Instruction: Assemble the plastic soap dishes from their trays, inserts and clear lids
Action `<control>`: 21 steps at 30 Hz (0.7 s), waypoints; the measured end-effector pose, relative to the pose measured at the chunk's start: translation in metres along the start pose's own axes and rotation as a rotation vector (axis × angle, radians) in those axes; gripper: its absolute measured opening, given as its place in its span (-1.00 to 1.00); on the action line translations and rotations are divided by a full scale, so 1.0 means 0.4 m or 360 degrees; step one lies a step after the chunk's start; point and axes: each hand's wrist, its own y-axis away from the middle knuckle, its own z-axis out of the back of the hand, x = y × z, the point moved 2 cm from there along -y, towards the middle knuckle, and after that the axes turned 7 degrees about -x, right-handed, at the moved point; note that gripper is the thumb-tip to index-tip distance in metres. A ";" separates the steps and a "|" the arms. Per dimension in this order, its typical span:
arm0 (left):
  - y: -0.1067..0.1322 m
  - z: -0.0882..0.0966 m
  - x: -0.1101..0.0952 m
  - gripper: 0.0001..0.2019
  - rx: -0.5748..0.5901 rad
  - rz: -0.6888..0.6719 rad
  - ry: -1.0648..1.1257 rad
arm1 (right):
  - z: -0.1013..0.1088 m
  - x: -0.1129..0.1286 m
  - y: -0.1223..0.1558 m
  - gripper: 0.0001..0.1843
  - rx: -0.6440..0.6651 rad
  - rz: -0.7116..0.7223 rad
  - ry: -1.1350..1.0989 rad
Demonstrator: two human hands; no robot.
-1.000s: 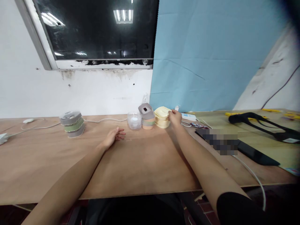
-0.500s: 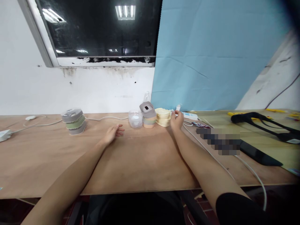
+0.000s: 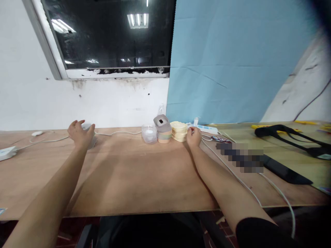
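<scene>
Conceivably, the mostly hidden grey stack (image 3: 93, 142) at eleven o'clock could be toppled if caught off-centre by the left hand (image 3: 80, 134), fingers spread; whether anything is pinched by the right hand (image 3: 193, 137), curled at one o'clock, cannot be told.

- Window (image 3: 108, 41): dark glass, grey frame (image 3: 42, 44), reflects tube lights (image 3: 138, 21)
- White wall (image 3: 116, 103), stained below window
- Blue sheet (image 3: 219, 58) over wall, right of window
- Long wooden counter (image 3: 142, 182) against wall, yellower at right
- Reddish tiled floor (image 3: 229, 231) below
</scene>
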 end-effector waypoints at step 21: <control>0.254 -0.152 0.083 -0.51 0.1219 -0.0820 -0.0159 | 0.008 0.190 0.119 -0.92 0.0502 0.0452 -0.0476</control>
